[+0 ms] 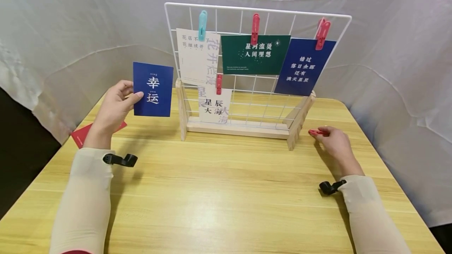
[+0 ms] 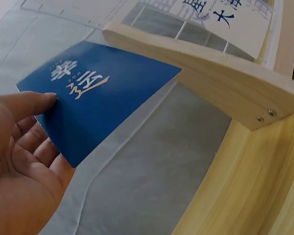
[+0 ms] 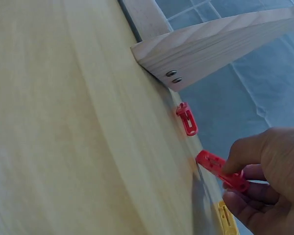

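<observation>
- Left hand (image 1: 114, 107) holds blue card (image 1: 153, 89) upright, thumb on the card's face, fingers behind; grip is clamped on its left edge
- In the left wrist view the card (image 2: 100, 110) sits just beside the rack's left wooden foot (image 2: 206, 73), whether touching I cannot tell
- Right hand (image 1: 333, 140) low on the desk (image 1: 226, 191), near the rack's right foot (image 1: 300, 122); grip pinched on a red clip (image 1: 316, 132)
- Right wrist view: thumb and fingers closed round the tail of the clip (image 3: 220, 169), its front end touching the desk edge
- Second red clip (image 3: 187, 119) and a yellow clip (image 3: 227, 218) lie at the desk edge, either side of the held one
- White wire grid (image 1: 257, 66) stands on a wooden base; four cards pegged on it: cream (image 1: 192, 56), green (image 1: 256, 55), dark blue (image 1: 305, 68), small white one (image 1: 213, 107) lower down
- Red card (image 1: 82, 134) flat on the desk behind the left wrist
</observation>
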The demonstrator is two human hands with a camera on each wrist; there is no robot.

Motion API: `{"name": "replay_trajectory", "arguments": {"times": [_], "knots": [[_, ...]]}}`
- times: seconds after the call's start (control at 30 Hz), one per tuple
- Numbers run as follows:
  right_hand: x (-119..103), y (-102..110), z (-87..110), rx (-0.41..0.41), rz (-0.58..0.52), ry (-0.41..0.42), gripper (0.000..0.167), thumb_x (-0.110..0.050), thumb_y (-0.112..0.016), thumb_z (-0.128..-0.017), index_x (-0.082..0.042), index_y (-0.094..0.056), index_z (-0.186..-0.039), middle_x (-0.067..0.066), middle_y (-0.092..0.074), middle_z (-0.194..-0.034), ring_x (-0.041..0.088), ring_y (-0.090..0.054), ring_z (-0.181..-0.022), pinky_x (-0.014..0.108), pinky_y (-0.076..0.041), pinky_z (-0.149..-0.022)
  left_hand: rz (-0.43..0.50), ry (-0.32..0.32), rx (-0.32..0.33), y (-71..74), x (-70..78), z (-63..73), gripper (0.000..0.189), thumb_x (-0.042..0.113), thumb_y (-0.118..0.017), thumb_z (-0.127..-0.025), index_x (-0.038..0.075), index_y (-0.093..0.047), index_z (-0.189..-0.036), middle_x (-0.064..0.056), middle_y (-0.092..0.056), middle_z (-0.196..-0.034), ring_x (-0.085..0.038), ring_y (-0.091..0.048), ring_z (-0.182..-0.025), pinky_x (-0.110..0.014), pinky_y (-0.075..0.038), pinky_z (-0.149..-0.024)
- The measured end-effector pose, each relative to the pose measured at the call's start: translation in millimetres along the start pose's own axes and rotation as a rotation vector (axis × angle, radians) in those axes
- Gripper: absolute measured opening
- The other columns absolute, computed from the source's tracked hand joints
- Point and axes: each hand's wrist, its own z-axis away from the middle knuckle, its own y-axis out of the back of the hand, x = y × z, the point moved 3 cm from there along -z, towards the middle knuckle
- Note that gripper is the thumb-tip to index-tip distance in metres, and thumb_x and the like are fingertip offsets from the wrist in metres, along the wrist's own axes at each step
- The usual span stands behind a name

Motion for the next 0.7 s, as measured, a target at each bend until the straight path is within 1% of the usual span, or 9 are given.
{"name": "replay_trajectory", "arguments": {"times": [0.1, 0.17, 0.23, 0.33, 0.43, 0.5, 0.57, 0.7], "knots": [[-0.1, 2.5, -0.5, -0.015, -0.004, 0.007, 0.045, -0.019, -0.057, -0.097, 0.006, -0.052, -0.135, 0.031, -0.06, -0.116, 0.045, -0.055, -0.103, 0.056, -0.043, -0.086, 0.072, -0.04, -0.029, -4.4, 2.8, 1.2, 0.025, 0.012, -0.063, -0.095, 0.004, -0.056, -0.118, -0.004, -0.067, -0.107, -0.015, -0.068, -0.09, -0.022, -0.054, -0.077], [-1.4, 4.2, -0.6, -0.013, -0.005, 0.009, 0.045, -0.014, -0.059, -0.095, 0.006, -0.052, -0.134, 0.031, -0.06, -0.115, 0.044, -0.056, -0.102, 0.055, -0.044, -0.085, 0.131, -0.06, -0.051, -7.7, 4.4, 2.3, 0.025, 0.01, -0.063, -0.095, 0.003, -0.057, -0.118, -0.006, -0.067, -0.108, -0.017, -0.068, -0.092, -0.024, -0.055, -0.078], [-2.0, 5.9, -0.7, -0.006, -0.004, 0.012, 0.044, -0.011, -0.059, -0.093, 0.007, -0.053, -0.133, 0.029, -0.061, -0.113, 0.043, -0.056, -0.099, 0.054, -0.044, -0.083, 0.17, -0.079, -0.075, -10.7, 5.6, 3.2, 0.023, 0.008, -0.062, -0.095, 0.003, -0.057, -0.117, -0.007, -0.067, -0.109, -0.017, -0.068, -0.093, -0.025, -0.055, -0.079], [-3.5, 8.3, -0.4, 0.022, -0.009, 0.028, 0.042, -0.008, -0.058, -0.091, 0.006, -0.055, -0.13, 0.028, -0.062, -0.111, 0.04, -0.057, -0.096, 0.049, -0.046, -0.079, 0.211, -0.113, -0.113, -14.9, 7.8, 4.4, 0.018, 0.005, -0.059, -0.097, 0.002, -0.057, -0.114, -0.007, -0.067, -0.11, -0.018, -0.067, -0.095, -0.026, -0.054, -0.081], [-5.2, 11.3, 1.0, 0.062, -0.019, 0.057, 0.039, -0.007, -0.057, -0.092, 0.005, -0.057, -0.129, 0.028, -0.063, -0.111, 0.039, -0.059, -0.096, 0.042, -0.046, -0.074, 0.242, -0.151, -0.147, -19.4, 11.2, 5.5, 0.013, 0.002, -0.057, -0.097, 0.001, -0.056, -0.111, -0.007, -0.068, -0.11, -0.019, -0.067, -0.095, -0.027, -0.054, -0.082], [-6.6, 13.6, 2.1, 0.084, -0.026, 0.073, 0.038, -0.008, -0.057, -0.093, 0.004, -0.058, -0.129, 0.028, -0.064, -0.112, 0.039, -0.059, -0.097, 0.04, -0.046, -0.072, 0.25, -0.167, -0.164, -23.4, 13.9, 6.1, 0.012, 0.001, -0.056, -0.098, 0.001, -0.056, -0.11, -0.007, -0.069, -0.11, -0.02, -0.068, -0.095, -0.028, -0.054, -0.082], [-8.1, 16.2, 3.3, 0.101, -0.031, 0.082, 0.038, -0.011, -0.057, -0.095, 0.004, -0.057, -0.13, 0.028, -0.064, -0.113, 0.039, -0.059, -0.098, 0.039, -0.045, -0.073, 0.235, -0.171, -0.17, -28.4, 16.5, 6.6, 0.011, 0.001, -0.056, -0.098, 0.001, -0.056, -0.109, -0.007, -0.069, -0.109, -0.019, -0.068, -0.095, -0.027, -0.054, -0.082], [-12.5, 22.2, 5.3, 0.127, -0.038, 0.09, 0.04, -0.016, -0.06, -0.097, 0.004, -0.056, -0.13, 0.028, -0.063, -0.113, 0.04, -0.059, -0.097, 0.043, -0.044, -0.075, 0.158, -0.158, -0.157, -39.3, 20.3, 8.0, 0.011, 0.007, -0.058, -0.098, 0.002, -0.058, -0.108, -0.005, -0.069, -0.106, -0.017, -0.068, -0.094, -0.025, -0.054, -0.081]]}}
